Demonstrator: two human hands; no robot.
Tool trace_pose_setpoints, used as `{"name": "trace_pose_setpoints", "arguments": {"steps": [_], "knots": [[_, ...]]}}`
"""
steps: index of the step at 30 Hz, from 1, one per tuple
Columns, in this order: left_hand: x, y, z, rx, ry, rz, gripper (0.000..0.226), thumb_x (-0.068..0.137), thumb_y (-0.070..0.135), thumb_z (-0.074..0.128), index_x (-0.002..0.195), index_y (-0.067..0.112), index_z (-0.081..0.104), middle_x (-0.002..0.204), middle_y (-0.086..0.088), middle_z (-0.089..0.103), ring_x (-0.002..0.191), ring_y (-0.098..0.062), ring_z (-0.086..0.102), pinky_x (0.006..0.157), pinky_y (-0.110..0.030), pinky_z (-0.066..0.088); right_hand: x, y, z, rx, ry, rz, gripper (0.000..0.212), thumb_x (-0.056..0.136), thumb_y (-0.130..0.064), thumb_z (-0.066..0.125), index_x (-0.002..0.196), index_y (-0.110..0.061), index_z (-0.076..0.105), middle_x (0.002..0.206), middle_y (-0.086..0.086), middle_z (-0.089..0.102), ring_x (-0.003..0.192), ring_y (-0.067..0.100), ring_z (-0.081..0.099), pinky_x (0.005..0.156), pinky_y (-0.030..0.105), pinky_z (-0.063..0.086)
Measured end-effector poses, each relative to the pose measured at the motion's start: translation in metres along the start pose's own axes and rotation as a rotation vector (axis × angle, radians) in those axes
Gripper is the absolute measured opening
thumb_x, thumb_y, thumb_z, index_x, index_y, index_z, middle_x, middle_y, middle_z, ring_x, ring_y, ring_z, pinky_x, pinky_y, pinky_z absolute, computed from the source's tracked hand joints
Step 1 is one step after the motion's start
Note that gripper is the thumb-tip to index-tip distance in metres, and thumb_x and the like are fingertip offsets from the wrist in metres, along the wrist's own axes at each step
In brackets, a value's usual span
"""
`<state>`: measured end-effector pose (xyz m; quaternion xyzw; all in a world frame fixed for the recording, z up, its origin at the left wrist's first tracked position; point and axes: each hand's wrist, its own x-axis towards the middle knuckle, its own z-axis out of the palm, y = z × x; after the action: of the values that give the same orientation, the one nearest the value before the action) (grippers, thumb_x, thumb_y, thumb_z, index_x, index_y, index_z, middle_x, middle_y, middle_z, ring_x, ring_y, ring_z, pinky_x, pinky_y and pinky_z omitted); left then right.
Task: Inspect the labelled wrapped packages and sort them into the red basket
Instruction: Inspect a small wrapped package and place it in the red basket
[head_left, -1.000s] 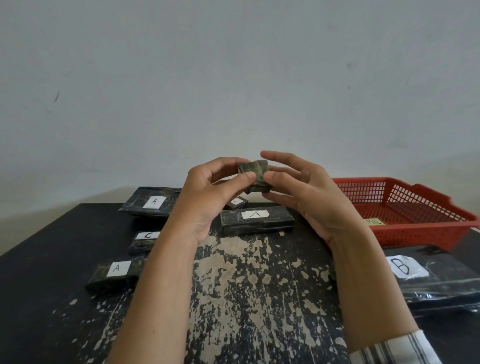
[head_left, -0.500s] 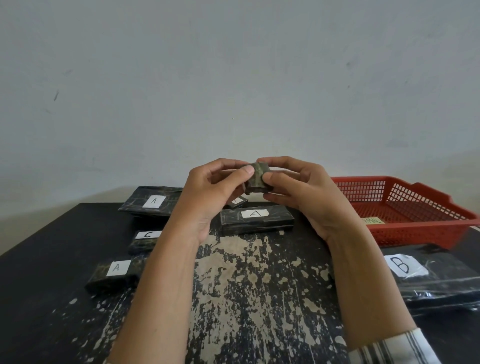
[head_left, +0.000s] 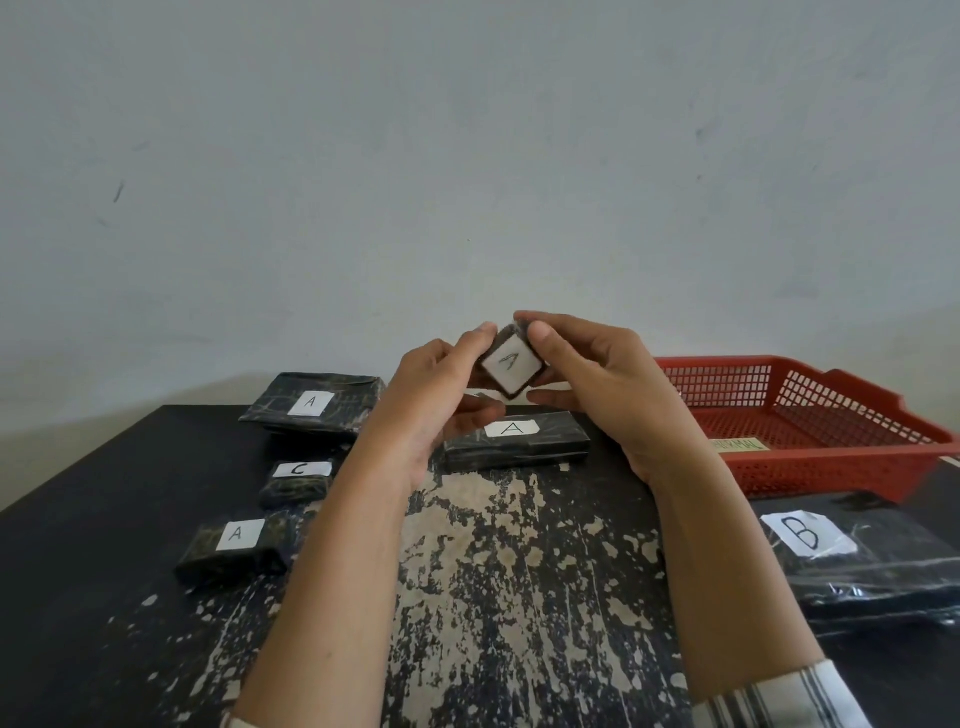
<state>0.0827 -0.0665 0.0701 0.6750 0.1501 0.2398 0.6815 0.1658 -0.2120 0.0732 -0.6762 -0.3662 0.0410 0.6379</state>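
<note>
**Small "A" package held up over the worktop**

The worn black worktop (head_left: 493, 597) carries the red basket (head_left: 810, 415) at its far right corner and labelled packages along the left edge. Above its middle, the left hand (head_left: 441, 395) and right hand (head_left: 587, 384) together grip the small package (head_left: 511, 366), label tilted toward the camera.

The red basket (head_left: 810, 415) runs off the right edge; its yellow tag (head_left: 740, 445) seems unreadable.
</note>
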Motion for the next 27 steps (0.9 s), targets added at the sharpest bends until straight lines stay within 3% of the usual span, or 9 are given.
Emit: {"name": "trace_pose_setpoints", "arguments": {"steps": [2,4,6,9,15,18,21,24,27], "knots": [[0.000,-0.001,0.001,-0.013,-0.004,0.009,0.041,0.098,0.046,0.064,0.114,0.008,0.066,0.091,-0.007,0.077,0.064,-0.014,0.072,0.057,-0.021,0.055,-0.001,-0.001,-0.001,-0.096,-0.023,-0.046,0.055,0.083,-0.052,0.074,0.133,-0.031,0.069,0.120,-0.006,0.076,0.100,0.010,0.077,0.087,0.031,0.063],[0.000,0.000,0.002,-0.056,-0.026,0.015,0.034,0.101,0.040,0.062,0.110,0.008,0.069,0.083,-0.005,0.076,0.065,-0.013,0.072,0.058,-0.019,0.056,-0.002,-0.003,-0.001,-0.245,-0.027,-0.097,0.065,0.073,-0.054,0.083,0.134,-0.036,0.067,0.126,-0.010,0.073,0.105,0.007,0.074,0.092,0.030,0.060],[0.000,-0.001,0.003,-0.061,-0.044,0.024,0.031,0.103,0.037,0.060,0.109,0.008,0.070,0.079,-0.003,0.076,0.067,-0.013,0.074,0.060,-0.019,0.057,-0.002,-0.004,-0.003,-0.344,-0.016,-0.133,0.061,0.079,-0.039,0.088,0.135,-0.038,0.066,0.129,-0.014,0.071,0.106,0.001,0.071,0.094,0.024,0.057],[0.002,-0.003,0.005,-0.047,-0.067,0.047,0.026,0.105,0.034,0.057,0.107,0.014,0.073,0.090,-0.004,0.078,0.071,-0.013,0.074,0.069,-0.022,0.059,-0.002,-0.004,-0.010,-0.390,-0.017,-0.149,0.053,0.086,-0.021,0.084,0.133,-0.039,0.067,0.124,-0.018,0.072,0.098,-0.008,0.068,0.081,0.008,0.055],[0.007,-0.024,0.036,0.061,-0.112,0.021,0.024,0.107,0.032,0.051,0.115,0.018,0.069,0.103,-0.006,0.075,0.080,-0.015,0.069,0.074,-0.028,0.060,0.002,-0.004,-0.051,-0.614,0.032,-0.125,0.049,0.081,-0.015,0.087,0.125,-0.029,0.071,0.113,-0.016,0.069,0.082,-0.008,0.063,0.067,-0.001,0.046],[0.014,-0.049,0.065,0.215,-0.122,-0.001,0.022,0.107,0.032,0.051,0.117,0.019,0.065,0.109,-0.002,0.072,0.088,-0.014,0.068,0.081,-0.028,0.060,0.007,0.004,-0.087,-0.761,0.043,-0.081,0.047,0.079,-0.013,0.087,0.120,-0.029,0.071,0.110,-0.015,0.070,0.081,-0.005,0.063,0.067,0.008,0.047],[0.025,-0.080,0.097,0.358,-0.145,0.021,0.014,0.108,0.027,0.050,0.108,0.023,0.064,0.106,0.000,0.071,0.086,-0.011,0.066,0.082,-0.029,0.060,0.012,0.018,-0.126,-0.911,0.049,-0.014,0.045,0.079,-0.014,0.083,0.118,-0.031,0.071,0.114,-0.011,0.073,0.082,0.006,0.061,0.076,0.026,0.049],[0.038,-0.108,0.126,0.444,-0.138,0.041,0.013,0.106,0.018,0.052,0.103,0.022,0.064,0.101,-0.003,0.072,0.080,-0.012,0.066,0.085,-0.036,0.060,0.020,0.031,-0.158,-1.007,0.035,0.044,0.045,0.080,-0.010,0.079,0.121,-0.028,0.070,0.120,-0.003,0.073,0.092,0.017,0.063,0.082,0.035,0.054],[0.048,-0.129,0.149,0.527,-0.129,0.039,0.018,0.103,0.015,0.056,0.092,0.028,0.062,0.097,0.001,0.071,0.089,-0.017,0.069,0.089,-0.040,0.058,0.030,0.050,-0.179,-1.117,-0.030,0.105,0.051,0.080,-0.012,0.082,0.128,-0.024,0.069,0.125,0.001,0.073,0.108,0.022,0.066,0.089,0.040,0.058]]}}
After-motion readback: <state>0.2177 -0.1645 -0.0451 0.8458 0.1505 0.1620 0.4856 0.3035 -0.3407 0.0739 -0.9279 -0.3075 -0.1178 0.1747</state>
